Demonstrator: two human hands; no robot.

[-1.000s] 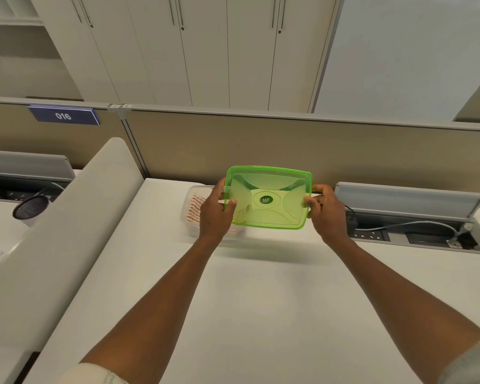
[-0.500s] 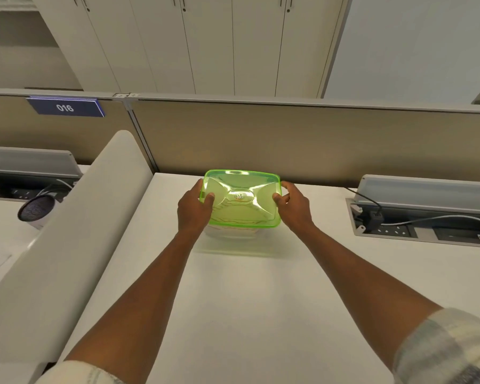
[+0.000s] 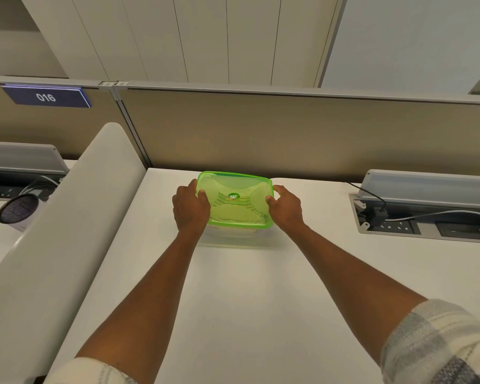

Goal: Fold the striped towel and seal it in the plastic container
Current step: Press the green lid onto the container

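A translucent green lid lies on top of the clear plastic container at the far middle of the white desk. Stripes of the folded towel show faintly through the lid. My left hand grips the lid's left edge, thumb on top. On the right edge my right hand holds the lid the same way. Most of the container's walls are hidden by the lid and my hands.
A beige partition runs right behind the container. A white rounded divider borders the desk on the left. A cable tray with sockets and cords sits at the right. A round dark mesh object stands on the neighbouring desk.
The lid came down from mid-air, tilted, onto the container and now lies nearly flat over it. Both hands stayed on its left and right edges.
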